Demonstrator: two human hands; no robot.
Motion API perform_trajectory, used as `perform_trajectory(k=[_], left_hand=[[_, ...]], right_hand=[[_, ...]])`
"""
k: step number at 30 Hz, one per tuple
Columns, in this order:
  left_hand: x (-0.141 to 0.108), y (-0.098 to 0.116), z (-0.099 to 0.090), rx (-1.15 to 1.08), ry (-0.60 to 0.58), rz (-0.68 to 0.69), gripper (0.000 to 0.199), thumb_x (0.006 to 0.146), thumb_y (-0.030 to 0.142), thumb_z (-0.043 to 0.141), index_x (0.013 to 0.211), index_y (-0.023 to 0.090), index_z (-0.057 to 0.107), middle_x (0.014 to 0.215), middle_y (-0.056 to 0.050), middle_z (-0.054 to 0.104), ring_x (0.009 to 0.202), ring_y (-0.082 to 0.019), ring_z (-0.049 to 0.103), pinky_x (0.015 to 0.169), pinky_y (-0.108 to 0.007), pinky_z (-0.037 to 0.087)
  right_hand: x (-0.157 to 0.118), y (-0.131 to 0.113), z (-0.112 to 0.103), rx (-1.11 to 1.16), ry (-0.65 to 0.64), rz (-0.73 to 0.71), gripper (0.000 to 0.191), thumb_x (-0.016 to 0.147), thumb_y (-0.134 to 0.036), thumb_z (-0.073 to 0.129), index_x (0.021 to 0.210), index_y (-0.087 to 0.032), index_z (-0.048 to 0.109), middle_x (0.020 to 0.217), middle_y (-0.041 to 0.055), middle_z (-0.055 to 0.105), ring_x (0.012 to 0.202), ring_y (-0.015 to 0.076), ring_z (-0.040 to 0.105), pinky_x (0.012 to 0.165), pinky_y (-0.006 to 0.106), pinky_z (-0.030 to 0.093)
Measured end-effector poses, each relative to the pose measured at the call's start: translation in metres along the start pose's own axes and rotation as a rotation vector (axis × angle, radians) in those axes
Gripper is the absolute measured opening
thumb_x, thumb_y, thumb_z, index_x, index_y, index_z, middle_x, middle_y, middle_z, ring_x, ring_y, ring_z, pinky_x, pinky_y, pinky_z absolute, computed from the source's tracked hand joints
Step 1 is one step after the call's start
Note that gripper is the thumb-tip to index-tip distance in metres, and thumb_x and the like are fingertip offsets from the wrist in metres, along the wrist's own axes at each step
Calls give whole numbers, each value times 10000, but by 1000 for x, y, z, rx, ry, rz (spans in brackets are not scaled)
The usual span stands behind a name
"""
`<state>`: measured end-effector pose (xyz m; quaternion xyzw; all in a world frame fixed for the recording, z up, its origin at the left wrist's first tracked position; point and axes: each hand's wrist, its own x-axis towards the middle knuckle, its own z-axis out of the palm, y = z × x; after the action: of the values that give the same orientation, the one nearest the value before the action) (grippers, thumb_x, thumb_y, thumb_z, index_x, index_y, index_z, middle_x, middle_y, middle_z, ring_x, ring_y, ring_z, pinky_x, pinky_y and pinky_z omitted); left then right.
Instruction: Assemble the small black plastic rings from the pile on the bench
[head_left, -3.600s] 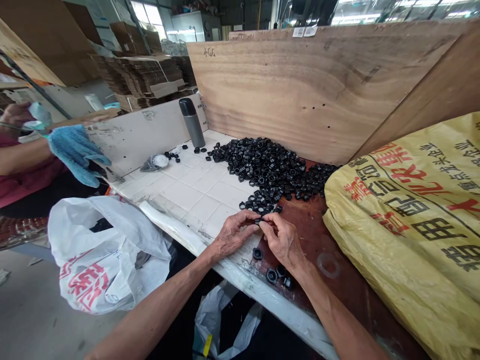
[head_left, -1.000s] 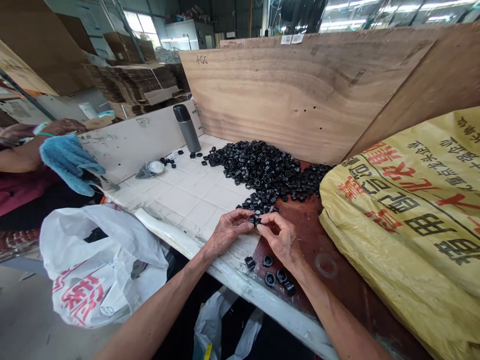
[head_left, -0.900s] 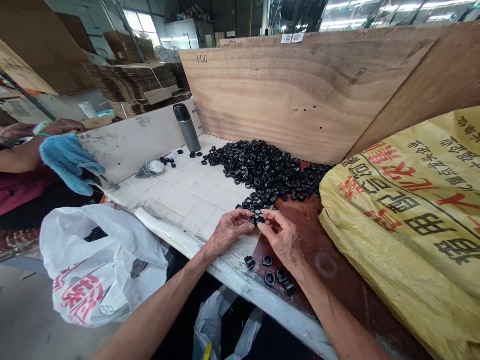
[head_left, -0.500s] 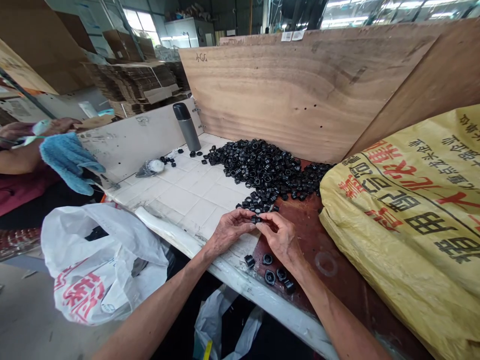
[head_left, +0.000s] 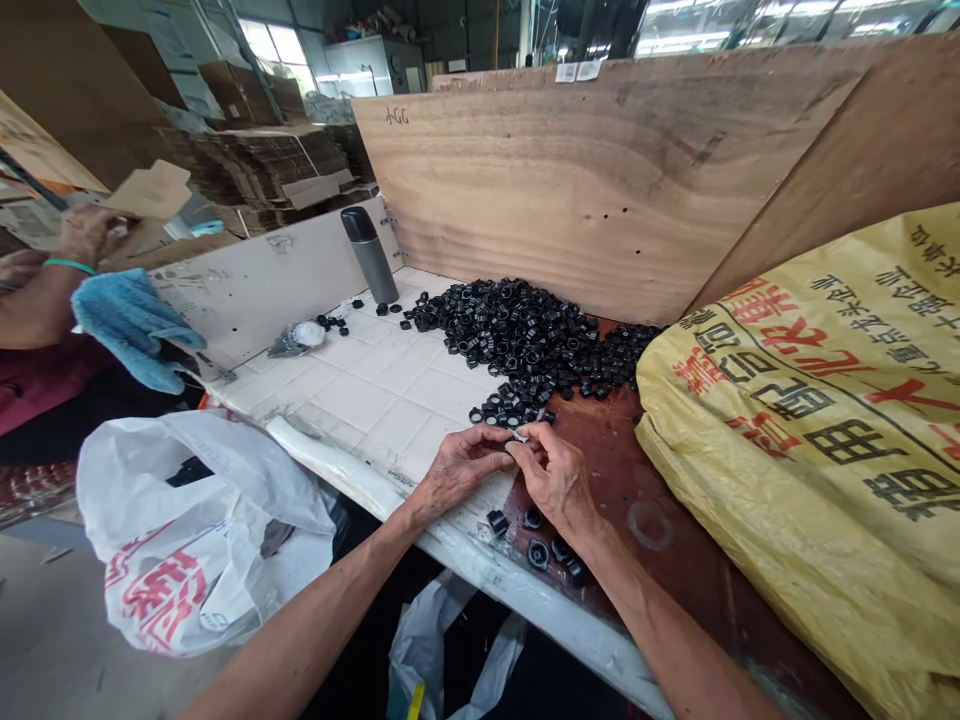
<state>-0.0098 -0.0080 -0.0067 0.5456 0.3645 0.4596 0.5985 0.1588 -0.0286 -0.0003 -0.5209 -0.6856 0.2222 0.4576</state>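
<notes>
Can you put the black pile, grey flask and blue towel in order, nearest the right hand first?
From the right hand:
1. black pile, just ahead
2. grey flask, back left
3. blue towel, far left

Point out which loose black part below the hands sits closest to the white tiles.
The leftmost one, just under the left hand, at the tiles' edge; the other four lie further right on the brown board.

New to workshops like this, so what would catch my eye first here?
A heap of small black rings fills the middle of the bench, against a tall wooden board. A bulging yellow sack with printed lettering sits right. At the heap's near edge, the left hand and right hand pinch something small.
</notes>
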Motion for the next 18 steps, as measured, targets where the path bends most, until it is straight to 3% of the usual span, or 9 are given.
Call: perform_trajectory(k=[5, 13, 18], left_hand=[[-1, -4, 0, -37, 23, -4, 298, 756, 279, 788, 1013, 158, 699, 973, -50, 732, 893, -193, 700, 878, -351, 568], [-3, 0, -5, 332, -72, 206, 229, 853, 239, 684, 1071, 170, 701, 1050, -69, 715, 968, -191, 677, 921, -328, 536], [-3, -3, -3, 281, -95, 152, 239, 852, 259, 686, 1074, 171, 695, 1046, -67, 724, 967, -201, 691, 920, -335, 544]], right_hand=[[1, -2, -3, -8, -49, -61, 130, 918, -279, 568, 957, -181, 644, 844, 47, 675, 690, 154, 626, 649, 227, 477], [-1, 15, 4, -283, -106, -75, 357, 996, -311, 395, 849, -210, 704, 592, 16, 623, 511, 149, 559, 526, 243, 357], [0, 4, 0, -94, -14, 65, 259, 969, -390, 494, 885, -197, 643, 673, 11, 655, 564, 137, 607, 573, 218, 422]])
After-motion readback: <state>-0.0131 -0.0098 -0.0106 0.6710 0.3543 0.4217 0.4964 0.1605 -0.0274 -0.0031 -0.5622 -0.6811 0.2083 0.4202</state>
